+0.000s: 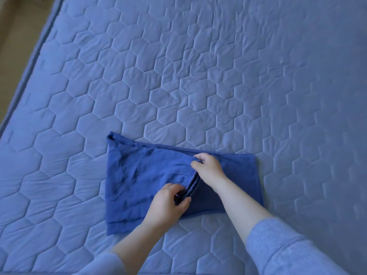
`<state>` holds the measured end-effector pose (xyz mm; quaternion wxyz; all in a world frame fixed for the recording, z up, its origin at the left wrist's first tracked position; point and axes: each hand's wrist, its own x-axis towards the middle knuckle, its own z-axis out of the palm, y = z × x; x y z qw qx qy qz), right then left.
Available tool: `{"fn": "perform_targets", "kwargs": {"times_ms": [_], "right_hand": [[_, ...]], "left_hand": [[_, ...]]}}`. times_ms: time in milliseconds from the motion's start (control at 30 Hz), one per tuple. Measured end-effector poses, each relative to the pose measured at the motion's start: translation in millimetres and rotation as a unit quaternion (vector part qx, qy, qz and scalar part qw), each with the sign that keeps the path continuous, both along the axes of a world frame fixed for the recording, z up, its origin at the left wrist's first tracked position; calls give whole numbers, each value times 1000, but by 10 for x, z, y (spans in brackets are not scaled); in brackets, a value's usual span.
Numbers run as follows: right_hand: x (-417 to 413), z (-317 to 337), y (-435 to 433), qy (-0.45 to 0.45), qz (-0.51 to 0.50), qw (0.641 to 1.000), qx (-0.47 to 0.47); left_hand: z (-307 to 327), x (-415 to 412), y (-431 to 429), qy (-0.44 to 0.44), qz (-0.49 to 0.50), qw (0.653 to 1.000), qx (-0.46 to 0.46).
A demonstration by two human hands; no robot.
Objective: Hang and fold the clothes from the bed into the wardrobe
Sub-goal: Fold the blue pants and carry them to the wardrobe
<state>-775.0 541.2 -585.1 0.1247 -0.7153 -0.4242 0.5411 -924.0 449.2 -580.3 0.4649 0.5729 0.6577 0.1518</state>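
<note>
A dark blue garment [139, 175] lies partly folded on the quilted bed [198, 76], near its front edge. One layer is turned over from the left, and its edge runs across the middle of the cloth. My left hand [168, 205] pinches the near end of that folded edge. My right hand [208, 167] pinches the far end of the same edge, with fingers curled over the fabric. Both forearms reach in from the bottom, in light grey-blue sleeves. The wardrobe is not in view.
The bed's hexagon-quilted cover fills almost the whole view. Its left edge [33, 62] runs diagonally, with a strip of brown floor [14, 36] beyond it at the top left.
</note>
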Motion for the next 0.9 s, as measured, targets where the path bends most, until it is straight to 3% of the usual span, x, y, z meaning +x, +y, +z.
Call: {"fn": "perform_targets", "kwargs": {"times_ms": [233, 533, 700, 900], "right_hand": [[97, -265, 100, 23, -4, 1000, 3], [265, -438, 64, -18, -72, 997, 16], [592, -330, -167, -66, -149, 986, 27], [1123, -223, -608, -168, -253, 952, 36]], "left_hand": [[-246, 201, 124, 29, 5, 999, -22], [-403, 357, 184, -5, -48, 993, -105], [-326, 365, 382, -20, -30, 995, -95], [-220, 705, 784, 11, -109, 993, -50]]}}
